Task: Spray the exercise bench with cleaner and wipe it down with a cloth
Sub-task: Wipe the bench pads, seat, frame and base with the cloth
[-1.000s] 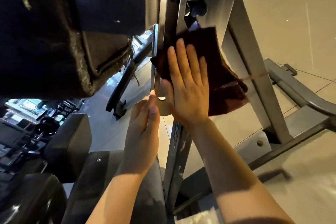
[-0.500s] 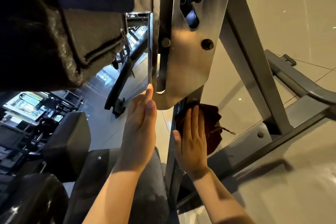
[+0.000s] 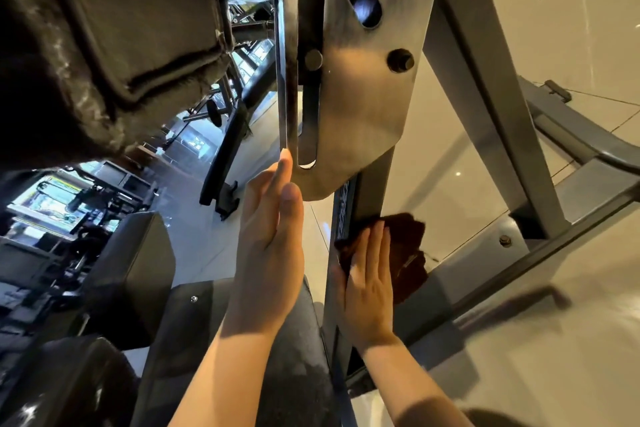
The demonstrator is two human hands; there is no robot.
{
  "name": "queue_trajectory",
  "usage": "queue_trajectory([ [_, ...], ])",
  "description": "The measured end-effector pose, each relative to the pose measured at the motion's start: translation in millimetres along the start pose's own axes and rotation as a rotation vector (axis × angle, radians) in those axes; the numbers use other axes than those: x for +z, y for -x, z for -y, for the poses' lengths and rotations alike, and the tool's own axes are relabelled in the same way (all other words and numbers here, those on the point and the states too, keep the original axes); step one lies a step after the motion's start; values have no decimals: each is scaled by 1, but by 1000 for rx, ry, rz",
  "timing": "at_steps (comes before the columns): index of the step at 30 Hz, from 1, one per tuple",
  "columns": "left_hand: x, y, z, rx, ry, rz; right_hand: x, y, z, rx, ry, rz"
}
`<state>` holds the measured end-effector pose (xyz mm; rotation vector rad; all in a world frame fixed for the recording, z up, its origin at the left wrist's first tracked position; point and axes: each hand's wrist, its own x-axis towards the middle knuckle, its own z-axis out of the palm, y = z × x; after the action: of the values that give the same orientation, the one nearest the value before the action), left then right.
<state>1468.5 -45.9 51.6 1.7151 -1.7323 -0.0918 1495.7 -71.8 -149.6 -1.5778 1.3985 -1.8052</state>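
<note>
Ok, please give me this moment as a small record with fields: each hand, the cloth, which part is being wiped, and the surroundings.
left hand: flat, fingers straight, touching the lower edge of the metal plate
right hand: flat, pressing the cloth on the post
cloth: dark brown, bunched, partly under the hand
part wiped: dark upright post of the bench frame, below the plate
pad: dark, worn, upper left
floor: pale glossy tiles
sprayer: not in view

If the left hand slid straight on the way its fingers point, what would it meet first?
Probably the thin metal strip: the left hand lies flat, fingertips up, at the strip's lower end. It looks to be touching already, though depth is unclear. The steel bracket plate sits just right.
</note>
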Motion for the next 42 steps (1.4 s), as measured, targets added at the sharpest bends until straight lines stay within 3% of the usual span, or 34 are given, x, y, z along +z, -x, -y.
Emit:
queue_trajectory([
  [3, 1, 0, 3, 8, -15, -10, -1, 20, 5, 90, 26, 110],
  [5, 2, 1, 4, 47, -42, -10, -5, 10, 17, 134, -55, 95],
  [9, 1, 2, 8, 97, -51, 17, -15, -59, 29, 159, -271, -116],
  [12, 0, 2, 10, 60, -31, 46, -20, -99, 35, 178, -279, -242],
  [19, 0, 3, 12, 72, -33, 45, 11, -10, 46, 270, -197, -61],
  [24, -2, 6, 25, 160, -42, 84, 17, 17, 35, 303, -177, -48],
  [29, -12, 17, 47, 229, -28, 118, 0, -35, 39, 236, -246, -225],
  [32, -21, 28, 62, 109, -39, 182, -17, -74, 44, 254, -328, -298],
  [37, -26, 46, 79, -14, 41, 356, 6, -62, 27, 232, -38, -352],
  [42, -23, 44, 85, -33, 33, 403, 43, 10, 12, 153, 91, -317],
])
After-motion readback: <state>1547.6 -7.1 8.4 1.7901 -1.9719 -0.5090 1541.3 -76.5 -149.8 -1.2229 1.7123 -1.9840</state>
